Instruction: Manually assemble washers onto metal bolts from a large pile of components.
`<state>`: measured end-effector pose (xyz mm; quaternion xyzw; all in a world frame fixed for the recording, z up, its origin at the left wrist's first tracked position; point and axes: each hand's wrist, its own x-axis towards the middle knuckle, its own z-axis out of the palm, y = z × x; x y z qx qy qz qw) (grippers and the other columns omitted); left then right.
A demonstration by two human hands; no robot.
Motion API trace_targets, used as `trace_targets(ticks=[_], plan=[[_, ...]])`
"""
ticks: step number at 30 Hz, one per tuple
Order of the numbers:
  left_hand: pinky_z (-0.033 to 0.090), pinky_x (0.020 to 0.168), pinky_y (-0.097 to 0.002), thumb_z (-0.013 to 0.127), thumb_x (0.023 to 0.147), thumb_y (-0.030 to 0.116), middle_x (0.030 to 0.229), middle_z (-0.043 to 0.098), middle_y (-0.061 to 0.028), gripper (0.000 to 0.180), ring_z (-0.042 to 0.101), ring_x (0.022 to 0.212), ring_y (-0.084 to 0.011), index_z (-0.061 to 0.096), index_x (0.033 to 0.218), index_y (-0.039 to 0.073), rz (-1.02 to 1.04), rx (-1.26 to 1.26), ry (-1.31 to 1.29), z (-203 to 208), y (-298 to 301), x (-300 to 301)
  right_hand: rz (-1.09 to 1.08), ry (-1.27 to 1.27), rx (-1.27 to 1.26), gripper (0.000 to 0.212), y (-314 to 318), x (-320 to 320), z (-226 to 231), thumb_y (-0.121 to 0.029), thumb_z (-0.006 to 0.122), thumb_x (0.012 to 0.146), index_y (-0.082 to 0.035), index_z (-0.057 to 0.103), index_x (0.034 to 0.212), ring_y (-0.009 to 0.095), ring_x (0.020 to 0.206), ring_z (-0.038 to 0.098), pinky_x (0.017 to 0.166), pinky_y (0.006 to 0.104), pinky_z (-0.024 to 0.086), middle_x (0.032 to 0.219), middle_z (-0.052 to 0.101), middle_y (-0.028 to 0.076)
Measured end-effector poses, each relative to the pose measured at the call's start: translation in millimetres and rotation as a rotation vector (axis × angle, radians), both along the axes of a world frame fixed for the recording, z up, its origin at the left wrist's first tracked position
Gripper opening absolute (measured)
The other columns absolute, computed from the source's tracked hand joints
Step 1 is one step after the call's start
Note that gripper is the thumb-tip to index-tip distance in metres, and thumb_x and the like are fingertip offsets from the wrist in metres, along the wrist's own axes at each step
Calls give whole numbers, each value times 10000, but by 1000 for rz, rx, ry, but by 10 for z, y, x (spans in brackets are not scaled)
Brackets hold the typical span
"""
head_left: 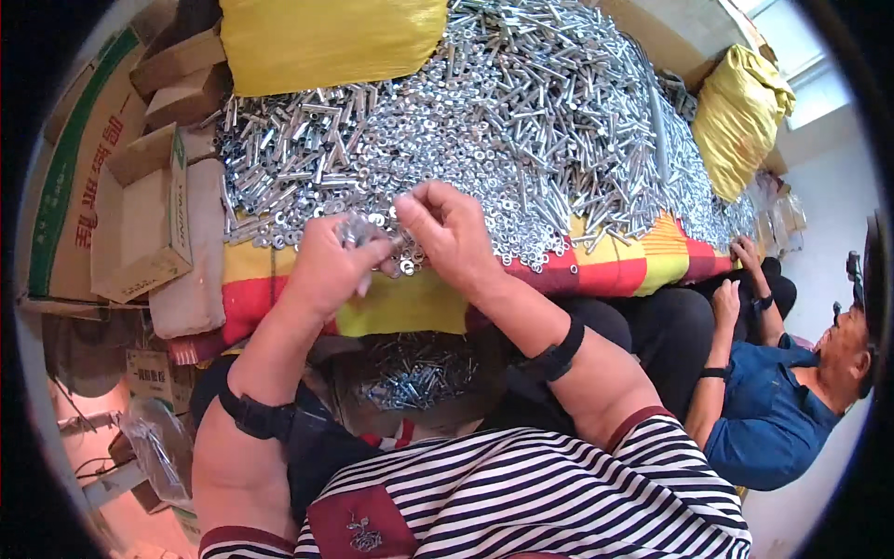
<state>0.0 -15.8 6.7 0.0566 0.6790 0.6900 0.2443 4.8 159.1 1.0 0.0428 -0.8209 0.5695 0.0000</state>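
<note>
My left hand [328, 268] is closed around some shiny metal pieces [354, 230], partly hidden by its fingers; their exact kind is unclear. Close beside it, my right hand [453, 235] has its thumb and fingers curled together in a pinch. Whatever lies between those fingertips is too small to make out. Both hands are over the near edge of a wide heap of loose washers and nuts [438, 140]. Metal sleeves [303, 140] lie heaped to the left, and long bolts [596, 121] spread to the right.
A red and yellow checked cloth [400, 306] covers the work surface's front. Yellow sacks [331, 42] [740, 121] rest at the back and right. An open cardboard box [144, 224] stands left. More bolts [419, 373] lie below the edge. A person in blue [778, 410] sits at right.
</note>
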Motion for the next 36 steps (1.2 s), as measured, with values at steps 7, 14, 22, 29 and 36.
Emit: trace_targets(ticks=[7, 14, 22, 29, 36], plan=[[345, 392, -203, 638, 820, 59, 663, 636, -51, 59, 482, 437, -61, 623, 820, 1, -4, 40, 39, -99, 83, 147, 15, 7, -763, 440, -175, 281, 88, -213, 384, 998, 150, 430, 1243, 266, 1245, 454, 1116, 390, 291, 1289, 492, 217], [306, 405, -202, 680, 804, 125, 647, 605, -24, 122, 435, 454, -54, 657, 823, 8, -280, -174, -123, -27, -364, 112, 80, 425, 355, 53, 27, 395, -78, -88, 625, 811, -69, 656, 850, 276, 689, 613, 606, 366, 501, 836, 587, 89], [310, 412, -191, 592, 873, 123, 715, 647, -78, 163, 473, 477, -70, 631, 943, -19, 52, 120, -430, -43, -235, 175, 191, 296, 884, 61, -30, 366, -133, -60, 580, 748, -32, 581, 802, 308, 748, 623, 630, 401, 515, 809, 576, 133], [353, 399, -239, 618, 849, 108, 691, 660, -65, 110, 508, 473, -73, 629, 894, 8, -4, -261, -40, -230, -109, 138, 195, 493, 953, 99, 20, 321, 42, -82, 619, 754, -17, 586, 820, 294, 711, 651, 606, 366, 525, 773, 604, 140], [390, 424, -223, 660, 809, 60, 690, 671, -61, 103, 503, 474, -58, 652, 873, -19, 50, -161, 86, -197, 42, 147, 76, -284, -207, 94, 186, 203, 72, -68, 618, 891, -4, 580, 833, 80, 524, 586, 474, 213, 469, 659, 618, 29]])
